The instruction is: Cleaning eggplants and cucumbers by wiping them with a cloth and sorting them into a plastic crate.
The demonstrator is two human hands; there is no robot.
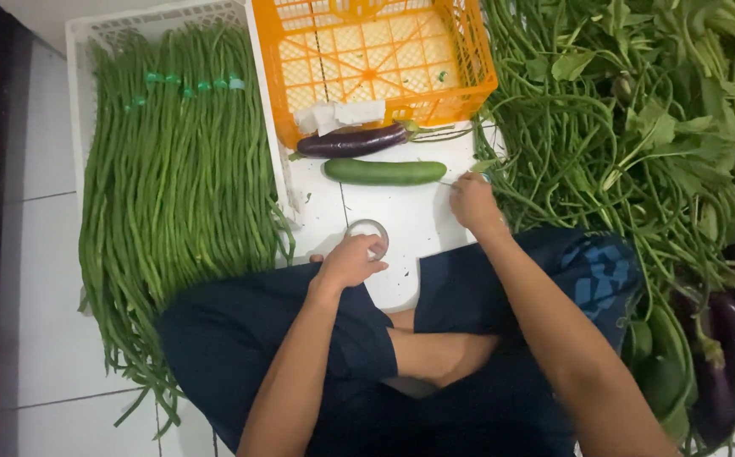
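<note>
White crate [80,34], left: packed with bundled long beans [177,178]. Orange crate [469,59], centre: almost bare inside. Before it lie an eggplant [352,141] and a cucumber [384,172]. Left hand [349,262] curls around a tape roll [367,230] on the floor; right hand [472,203] pinches a loose bean stem [503,190].

White tiled floor [41,279] with thin dark grout lines. Directly on it: a white crate [88,38] piled with long beans [177,195] that spill over onto the tiles, an orange plastic crate [376,59], a dark purple eggplant [352,141] just beside that crate, a green cucumber [384,172] near the eggplant, a roll of clear tape [367,233], and a loose heap of long beans and leafy greens [638,127] at right, with more eggplants [727,355] alongside.
</note>
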